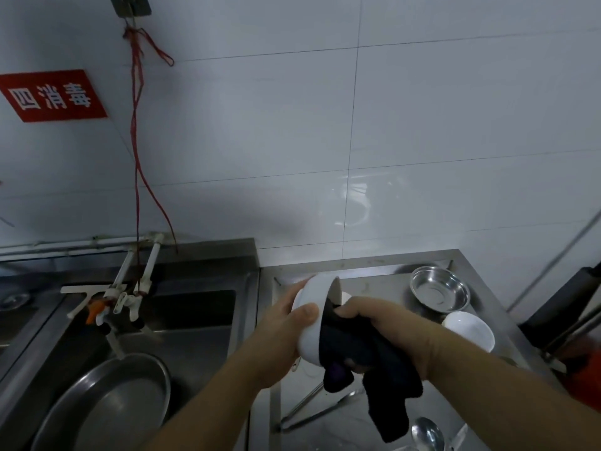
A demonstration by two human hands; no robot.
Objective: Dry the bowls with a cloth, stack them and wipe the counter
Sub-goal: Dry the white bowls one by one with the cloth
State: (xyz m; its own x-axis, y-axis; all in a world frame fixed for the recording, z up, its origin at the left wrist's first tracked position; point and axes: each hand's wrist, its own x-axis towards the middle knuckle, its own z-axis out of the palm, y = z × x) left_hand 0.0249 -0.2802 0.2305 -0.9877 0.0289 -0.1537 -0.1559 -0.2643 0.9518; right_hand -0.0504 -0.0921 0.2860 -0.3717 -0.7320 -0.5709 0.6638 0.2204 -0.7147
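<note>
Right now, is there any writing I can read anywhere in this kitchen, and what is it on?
"四消毒": white characters on the red sign, tilted, fixed to the white tiled wall above the sink.
No other writing shows: none on the bowls, the dark cloth or the steel counter.

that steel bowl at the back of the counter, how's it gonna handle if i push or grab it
The steel bowl looks thin-walled, so probably light and stiff. Its shiny finish on the metal counter suggests it would slide easily when pushed. It sits wide and shallow, so it seems unlikely to tip.
</note>
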